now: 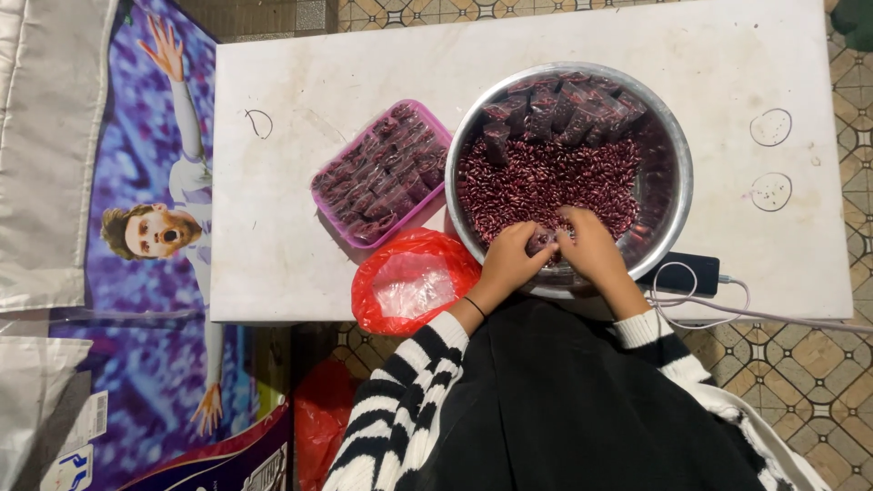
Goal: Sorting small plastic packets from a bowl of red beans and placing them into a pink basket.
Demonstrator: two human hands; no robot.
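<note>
— So where are the hands?
— Both in the metal bowl [668, 136] on the white worktop [291, 182]. The left hand [511, 259] and right hand [589, 244] meet over a small packet [542, 242] of red beans [555, 177], fingers pinched shut on it.
— And beside it?
— A pink tray [338, 230] of filled packets, touching a red bag [409, 282].

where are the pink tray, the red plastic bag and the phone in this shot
pink tray [435, 125], head view, on its bare right rim corner
red plastic bag [409, 277], head view, on the middle of the bag
phone [693, 273], head view, on the middle of its dark body
</note>
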